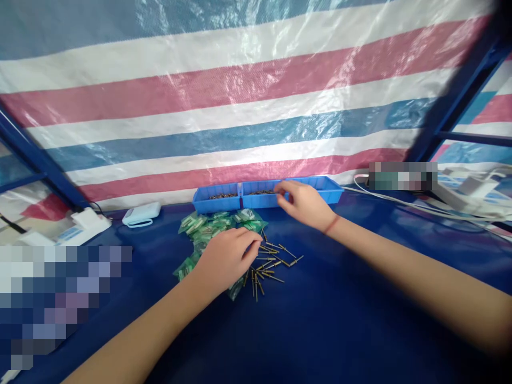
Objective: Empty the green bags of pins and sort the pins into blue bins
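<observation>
My left hand is above the table, thumb and fingers pressed together; anything between the tips is too small or hidden to make out. Just right of it lies a loose pile of blind rivets, thin metal pins with brassy bodies. Under and behind this hand are several small green-tinted plastic bags with metal pieces inside. My right hand reaches to the front edge of a blue divided bin, fingers curved and thumb apart, with nothing visible held. Small brownish metal parts lie in the bin's left and middle compartments.
A dark blue table surface spreads below. A striped plastic sheet hangs behind the bin. A light blue-white device with a strap sits left, near a white power strip. White cables and blurred-out items are at right.
</observation>
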`<state>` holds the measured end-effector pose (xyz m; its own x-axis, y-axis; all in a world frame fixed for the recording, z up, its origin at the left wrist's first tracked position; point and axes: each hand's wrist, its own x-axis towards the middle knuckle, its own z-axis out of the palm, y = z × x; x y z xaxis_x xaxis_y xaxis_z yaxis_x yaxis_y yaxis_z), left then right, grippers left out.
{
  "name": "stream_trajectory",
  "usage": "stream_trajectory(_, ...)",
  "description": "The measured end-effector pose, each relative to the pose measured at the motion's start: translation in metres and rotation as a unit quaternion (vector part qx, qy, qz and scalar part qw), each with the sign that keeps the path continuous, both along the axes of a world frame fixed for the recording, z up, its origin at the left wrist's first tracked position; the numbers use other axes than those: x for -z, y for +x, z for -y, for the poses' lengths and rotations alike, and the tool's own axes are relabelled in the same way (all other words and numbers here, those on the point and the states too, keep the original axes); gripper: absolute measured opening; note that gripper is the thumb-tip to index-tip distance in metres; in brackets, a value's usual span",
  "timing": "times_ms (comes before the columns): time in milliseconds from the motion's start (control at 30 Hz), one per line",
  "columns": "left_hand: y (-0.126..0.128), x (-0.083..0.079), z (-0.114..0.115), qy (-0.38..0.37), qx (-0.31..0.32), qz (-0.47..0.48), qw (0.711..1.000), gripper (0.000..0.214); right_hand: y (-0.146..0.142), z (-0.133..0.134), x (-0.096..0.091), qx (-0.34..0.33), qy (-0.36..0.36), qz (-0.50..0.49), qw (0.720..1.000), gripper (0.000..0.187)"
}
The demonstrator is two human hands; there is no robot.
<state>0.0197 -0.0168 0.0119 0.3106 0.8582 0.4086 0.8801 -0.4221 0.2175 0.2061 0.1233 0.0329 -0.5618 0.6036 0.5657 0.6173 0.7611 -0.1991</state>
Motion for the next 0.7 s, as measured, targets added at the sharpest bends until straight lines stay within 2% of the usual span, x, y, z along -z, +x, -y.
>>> stream_trajectory(33, 0.0, 0.001, 0.0, -0.008, -0.002, -0.007, 1.0, 0.02, 0.007, 0.012, 0.004, -0.054, -0.039, 0.007, 0.998, 0.016)
stream_trajectory(100, 0.0, 0.002, -0.001, -0.023, -0.003, -0.015, 1.0, 0.02, 0.023, 0.037, 0.011, -0.162, -0.133, 0.058, 0.976, 0.013)
stream_trajectory(200, -0.001, 0.004, -0.003, -0.046, -0.001, -0.013, 0.999, 0.02, 0.038, 0.063, 0.019, -0.229, -0.206, 0.103, 0.946, 0.011)
stream_trajectory(400, 0.005, 0.007, -0.002, -0.053, 0.007, 0.013, 0.998, 0.02, 0.043, 0.07, 0.027, -0.236, -0.23, 0.096, 0.939, 0.018)
stream_trajectory(500, 0.013, 0.007, 0.002, -0.069, 0.01, 0.08, 0.994, 0.02, 0.043, 0.073, 0.025, -0.208, -0.253, -0.01, 0.945, 0.013)
stream_trajectory(567, 0.02, 0.006, 0.006, -0.1, 0.015, 0.134, 0.986, 0.023, 0.041, 0.078, 0.023, -0.183, -0.315, -0.132, 0.922, 0.014)
stream_trajectory(633, 0.027, 0.004, 0.009, -0.127, 0.02, 0.176, 0.976, 0.023, 0.038, 0.084, 0.021, -0.176, -0.384, -0.23, 0.877, 0.018)
stream_trajectory(700, 0.033, 0.003, 0.012, -0.135, 0.013, 0.209, 0.969, 0.018, 0.034, 0.088, 0.019, -0.178, -0.432, -0.284, 0.837, 0.018)
